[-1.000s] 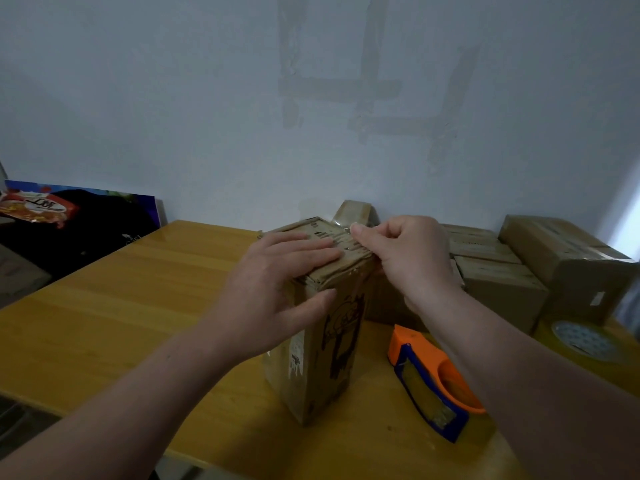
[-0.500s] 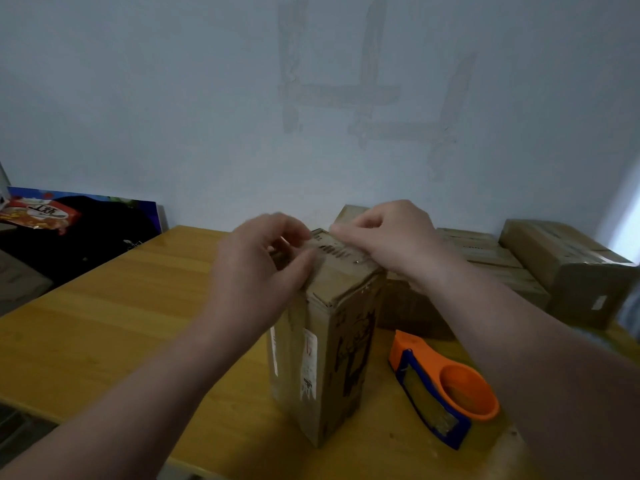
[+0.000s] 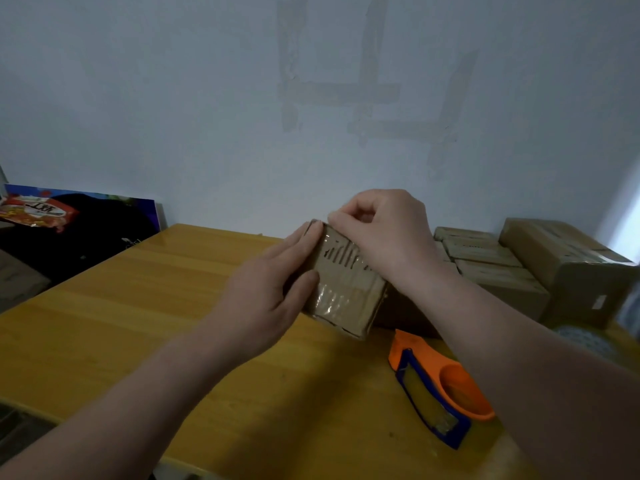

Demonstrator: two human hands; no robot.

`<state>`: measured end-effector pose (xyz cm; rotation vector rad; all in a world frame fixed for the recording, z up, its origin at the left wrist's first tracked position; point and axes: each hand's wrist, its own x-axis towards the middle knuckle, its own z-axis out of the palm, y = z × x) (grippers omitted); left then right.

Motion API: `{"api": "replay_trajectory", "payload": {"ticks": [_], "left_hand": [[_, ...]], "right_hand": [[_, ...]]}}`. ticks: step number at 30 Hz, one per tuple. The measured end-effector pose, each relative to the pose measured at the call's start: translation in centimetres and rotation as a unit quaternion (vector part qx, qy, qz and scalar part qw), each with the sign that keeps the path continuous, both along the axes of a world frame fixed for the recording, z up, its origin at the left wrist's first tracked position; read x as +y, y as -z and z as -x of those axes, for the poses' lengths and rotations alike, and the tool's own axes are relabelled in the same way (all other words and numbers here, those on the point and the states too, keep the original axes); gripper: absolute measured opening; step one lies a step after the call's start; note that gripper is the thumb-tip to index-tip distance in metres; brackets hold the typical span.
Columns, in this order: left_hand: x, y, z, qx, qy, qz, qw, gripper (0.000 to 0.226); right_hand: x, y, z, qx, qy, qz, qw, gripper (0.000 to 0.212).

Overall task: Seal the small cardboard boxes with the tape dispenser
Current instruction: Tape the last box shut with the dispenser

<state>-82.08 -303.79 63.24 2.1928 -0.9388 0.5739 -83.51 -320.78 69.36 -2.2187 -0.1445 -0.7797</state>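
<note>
tape dispenser (image 3: 438, 389) right of box (image 3: 346, 292)

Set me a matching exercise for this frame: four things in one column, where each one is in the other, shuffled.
Things
1. tape dispenser
2. cardboard box
3. stacked boxes
4. snack packet

Places
A. far left, beyond the edge of the table
B. held between the left hand and the right hand
C. lying on the table at the near right, no hand on it
D. at the right end of the table, by the wall

Pairs: 1-C, 2-B, 3-D, 4-A
</note>
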Motion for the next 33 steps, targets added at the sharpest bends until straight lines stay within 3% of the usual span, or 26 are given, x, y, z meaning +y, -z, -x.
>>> {"api": "replay_trajectory", "payload": {"ticks": [4,8,12,14,17,20,24,29,33], "left_hand": [[0.6,3.1,-0.1,-0.071,0.013,0.024,0.997,0.054],[1.4,4.7,0.3,-0.067,0.056,0.090,0.992,0.039],[1.9,5.4,1.1,0.102,0.115,0.207,0.966,0.013],[2.3,5.6,1.3,0.184,0.128,0.229,0.947,0.024],[2.6,5.9,1.1,0.241,0.162,0.212,0.933,0.034],[2.8,5.8,1.0,0.243,0.171,0.222,0.929,0.028],[3.1,6.2,1.1,0.175,0.143,0.178,0.958,0.017],[3.1,8.1,1.6,0.079,0.113,0.115,0.984,0.015],[3.6,10.1,1.3,0.060,0.093,0.097,0.989,0.007]], "right_hand": [[0.1,2.0,0.4,-0.033,-0.061,0.034,0.997,0.010],[0.3,4.3,1.3,-0.051,-0.100,0.101,0.989,0.011],[0.7,6.8,2.5,-0.053,-0.143,0.156,0.976,0.012],[0.8,7.7,3.2,-0.068,-0.159,0.164,0.971,0.011],[1.1,8.2,3.9,-0.083,-0.167,0.184,0.965,0.014],[1.3,8.1,4.5,-0.076,-0.138,0.219,0.963,0.015],[1.9,7.3,5.7,0.031,-0.100,0.275,0.956,0.015],[2.1,6.5,6.8,0.169,-0.149,0.328,0.918,0.021],[0.7,6.3,7.3,0.271,-0.212,0.326,0.880,0.061]]}}
